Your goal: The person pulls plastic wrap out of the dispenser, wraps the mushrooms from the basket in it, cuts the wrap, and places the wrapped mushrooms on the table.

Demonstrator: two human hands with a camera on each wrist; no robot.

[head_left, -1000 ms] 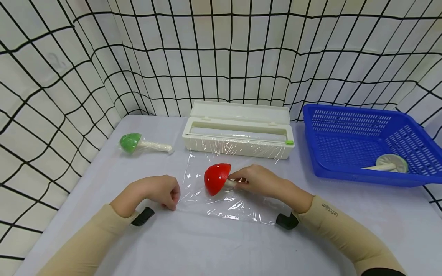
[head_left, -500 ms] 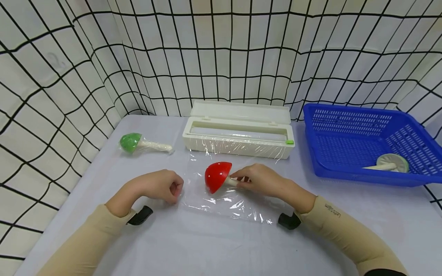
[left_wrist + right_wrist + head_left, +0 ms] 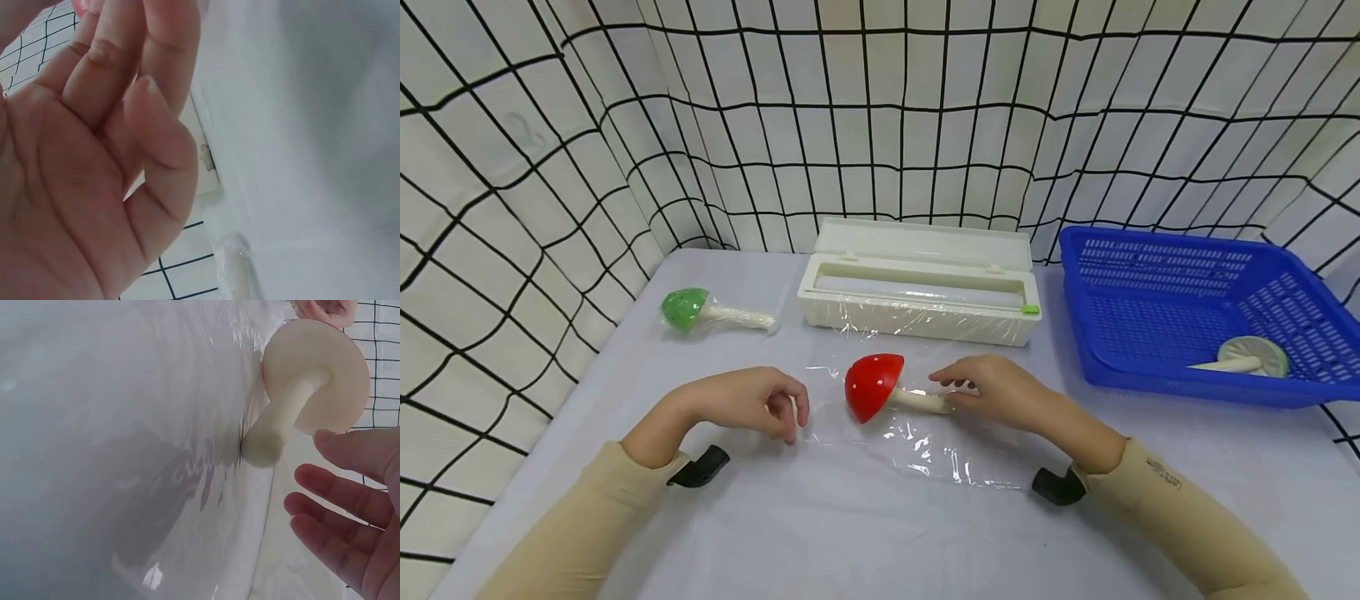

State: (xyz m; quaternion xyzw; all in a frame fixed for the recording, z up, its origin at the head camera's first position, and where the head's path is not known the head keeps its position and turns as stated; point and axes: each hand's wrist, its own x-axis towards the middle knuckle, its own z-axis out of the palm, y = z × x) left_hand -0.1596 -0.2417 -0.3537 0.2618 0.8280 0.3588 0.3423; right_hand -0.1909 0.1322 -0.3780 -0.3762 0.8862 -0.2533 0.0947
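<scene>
A toy mushroom [image 3: 871,387] with a red, white-dotted cap lies on its side on a sheet of cling film [image 3: 925,454], stem pointing right. My right hand [image 3: 992,387] is just past the stem's end, fingers loosely extended. In the right wrist view its fingers [image 3: 331,540] are apart from the pale stem [image 3: 284,415], with nothing between them. At the film's left edge is my left hand [image 3: 745,402], fingers relaxed and bent. The left wrist view shows the left palm [image 3: 69,156] holding nothing.
Behind the mushroom stands an open white cling film box [image 3: 917,323] with a green cutter [image 3: 1032,310], its film drawn forward. A green-capped mushroom [image 3: 683,310], wrapped in film, lies at the left. Another mushroom [image 3: 1262,354] sits in the blue basket [image 3: 1135,375]. Black netting [image 3: 902,108] surrounds the table.
My right hand has let go of the mushroom's stem and moved right. My left hand has loosened its fingers and moved slightly right; the film's near left edge sits higher.
</scene>
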